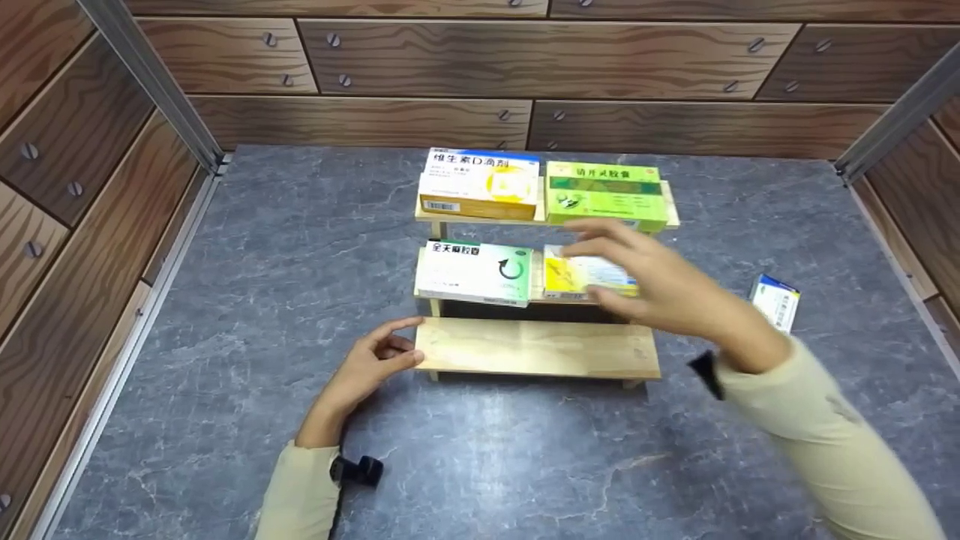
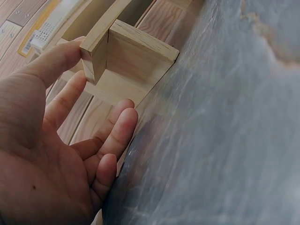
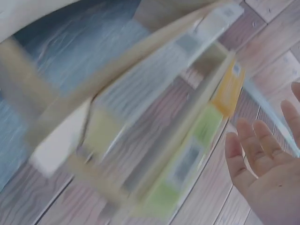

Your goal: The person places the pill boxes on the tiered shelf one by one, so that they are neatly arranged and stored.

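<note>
A stepped wooden shelf [image 1: 532, 349] stands mid-table. My left hand [image 1: 364, 371] pinches the left end of its lowest board between thumb and index finger; the other fingers hang free below in the left wrist view. In the head view my right hand [image 1: 652, 289], fingers spread, hovers over a yellow-and-white medicine box [image 1: 561, 276] at the middle tier's right and hides part of it. The right wrist view shows nothing in that palm. Left of that box sits a white-and-green medicine box [image 1: 472, 271]. The top tier bears an orange-and-white box [image 1: 465, 182] and a light-green box [image 1: 604, 196].
A small white-and-blue box [image 1: 776, 304] lies on the grey marbled table [image 1: 510, 465], right of the shelf. Wood-patterned panels [image 1: 555, 60] surround the table at the back and sides, with metal posts [image 1: 161, 82] at the corners.
</note>
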The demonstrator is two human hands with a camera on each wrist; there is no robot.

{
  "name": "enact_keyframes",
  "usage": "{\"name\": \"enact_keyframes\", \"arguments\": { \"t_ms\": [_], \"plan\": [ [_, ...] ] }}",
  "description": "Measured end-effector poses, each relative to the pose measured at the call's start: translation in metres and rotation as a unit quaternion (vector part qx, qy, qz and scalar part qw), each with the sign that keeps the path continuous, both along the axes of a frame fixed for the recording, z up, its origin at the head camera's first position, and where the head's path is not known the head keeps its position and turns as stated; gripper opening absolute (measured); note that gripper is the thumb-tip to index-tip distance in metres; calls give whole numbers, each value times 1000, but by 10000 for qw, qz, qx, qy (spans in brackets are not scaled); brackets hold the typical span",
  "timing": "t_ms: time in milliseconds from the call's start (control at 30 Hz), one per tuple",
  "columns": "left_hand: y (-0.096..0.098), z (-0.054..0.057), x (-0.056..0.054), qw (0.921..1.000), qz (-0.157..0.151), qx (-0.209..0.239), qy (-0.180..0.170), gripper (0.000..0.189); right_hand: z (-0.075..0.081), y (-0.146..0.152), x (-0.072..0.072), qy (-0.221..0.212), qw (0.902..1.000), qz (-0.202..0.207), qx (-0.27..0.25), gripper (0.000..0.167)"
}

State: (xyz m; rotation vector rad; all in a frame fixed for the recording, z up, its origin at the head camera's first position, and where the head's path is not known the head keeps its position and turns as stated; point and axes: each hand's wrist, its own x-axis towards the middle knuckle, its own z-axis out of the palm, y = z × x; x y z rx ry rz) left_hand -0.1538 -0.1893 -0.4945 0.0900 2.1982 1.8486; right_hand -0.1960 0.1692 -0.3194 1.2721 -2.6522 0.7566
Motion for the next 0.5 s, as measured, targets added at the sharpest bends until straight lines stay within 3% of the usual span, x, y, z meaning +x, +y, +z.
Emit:
{"name": "enact_keyframes", "arguments": {
  "t_ms": [233, 333, 500],
  "plan": [
    [2, 1, 0, 10000, 14, -19, 17, 53, -3, 67, 8, 90, 9949, -982, -230, 50],
    [1, 1, 0, 10000, 18, -29, -2, 53, -11, 98, 8, 102, 9893, -1437, -223, 54],
    [0, 1, 0, 9999, 39, -92, -22, 53, -31, 143, 4, 55, 9826, -1816, -387, 56]
  ]
}}
